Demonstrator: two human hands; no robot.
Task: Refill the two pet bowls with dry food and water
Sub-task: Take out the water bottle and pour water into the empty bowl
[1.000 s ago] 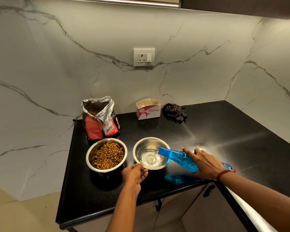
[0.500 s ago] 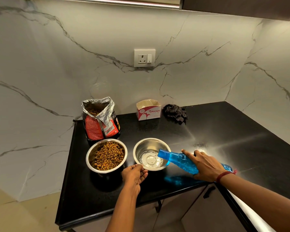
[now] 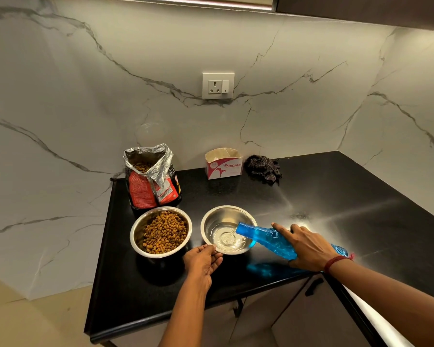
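Two steel bowls stand side by side on the black counter (image 3: 236, 191). The left bowl (image 3: 138, 227) is heaped with brown kibble. The right bowl (image 3: 226, 215) holds a shallow pool of water. My right hand (image 3: 308, 246) grips a blue plastic bottle (image 3: 268, 239), tipped so its mouth hangs over the right bowl, and a thin stream of water runs into it. My left hand (image 3: 202, 261) pinches the near rim of the right bowl. An open red and silver food bag (image 3: 152, 180) stands behind the left bowl.
A small open cardboard box (image 3: 223, 164) and a dark crumpled cloth (image 3: 263, 166) sit by the marble wall. A wall socket (image 3: 218, 85) is above them. The counter's front edge runs just below my hands, with cabinet doors (image 3: 311, 316) underneath.
The bottle stays tipped over the right bowl and water keeps running in. Both hands hold about the same positions.
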